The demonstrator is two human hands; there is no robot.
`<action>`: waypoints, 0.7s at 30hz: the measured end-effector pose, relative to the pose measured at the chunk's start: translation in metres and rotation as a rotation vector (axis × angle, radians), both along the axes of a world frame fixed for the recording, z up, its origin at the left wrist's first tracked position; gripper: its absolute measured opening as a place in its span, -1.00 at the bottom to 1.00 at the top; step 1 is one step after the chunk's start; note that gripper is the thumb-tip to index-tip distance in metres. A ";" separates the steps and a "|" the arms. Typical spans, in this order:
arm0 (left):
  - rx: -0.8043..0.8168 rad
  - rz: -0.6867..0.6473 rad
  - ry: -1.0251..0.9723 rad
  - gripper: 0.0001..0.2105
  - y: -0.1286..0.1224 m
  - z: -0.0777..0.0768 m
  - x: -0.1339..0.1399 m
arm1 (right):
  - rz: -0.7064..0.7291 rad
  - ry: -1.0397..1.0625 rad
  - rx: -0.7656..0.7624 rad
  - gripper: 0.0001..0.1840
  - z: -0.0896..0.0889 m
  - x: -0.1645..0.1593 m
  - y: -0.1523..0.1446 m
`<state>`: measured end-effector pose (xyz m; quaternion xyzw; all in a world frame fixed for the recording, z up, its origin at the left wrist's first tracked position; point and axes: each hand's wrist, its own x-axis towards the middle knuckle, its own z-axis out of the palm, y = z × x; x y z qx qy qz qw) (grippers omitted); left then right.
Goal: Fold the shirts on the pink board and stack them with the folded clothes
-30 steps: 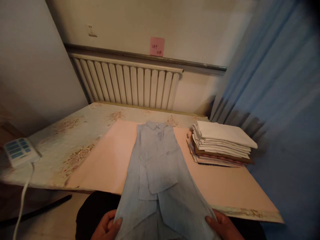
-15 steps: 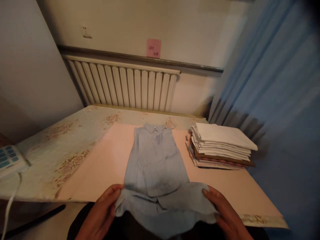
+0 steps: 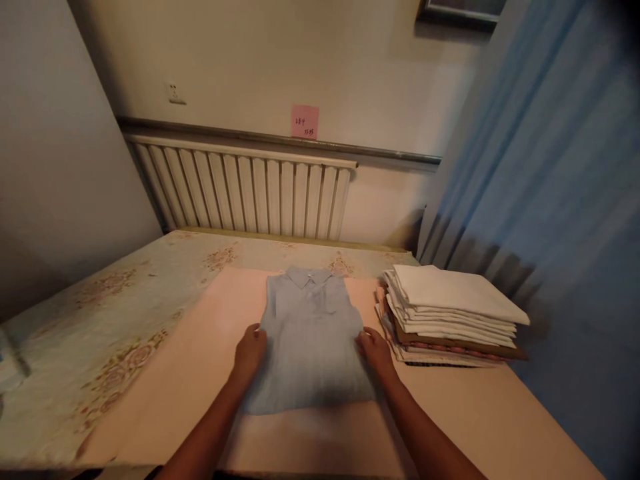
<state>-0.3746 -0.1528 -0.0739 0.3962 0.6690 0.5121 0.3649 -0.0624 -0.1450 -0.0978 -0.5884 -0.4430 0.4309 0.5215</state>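
Note:
A light blue collared shirt (image 3: 313,353) lies front up on a pink sheet (image 3: 185,387), its collar towards the wall and its lower edge towards me. My left hand (image 3: 251,350) grips the shirt's left side edge about halfway down, fingers closed. Opposite it, my right hand (image 3: 374,348) pinches the right side edge at nearly the same height. The cloth between them looks mostly flat, and no sleeves show at its sides.
To the right stands a stack of folded cloths (image 3: 457,297), white on top with brown and patterned ones beneath. The table's flowered cover (image 3: 125,293) shows on the left. A radiator (image 3: 250,190) runs behind, and a blue curtain (image 3: 540,187) hangs at the right.
Both hands have moved from the shirt's bottom edge forward to its sides and closer together. The lower part, which was hanging over the table's front edge, now lies on the pink sheet. The view has tilted up.

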 end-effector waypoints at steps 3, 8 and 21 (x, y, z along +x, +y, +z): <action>0.174 -0.214 0.358 -0.60 -0.015 -0.021 0.036 | 0.142 -0.443 0.277 -0.59 -0.016 -0.020 -0.028; 0.337 -0.536 1.081 -0.55 -0.041 -0.062 0.072 | 0.498 -1.048 0.562 -0.46 -0.041 -0.047 -0.063; 0.034 -0.376 1.320 -0.47 -0.055 -0.073 0.024 | 0.486 -1.335 0.297 -0.39 -0.056 -0.006 -0.072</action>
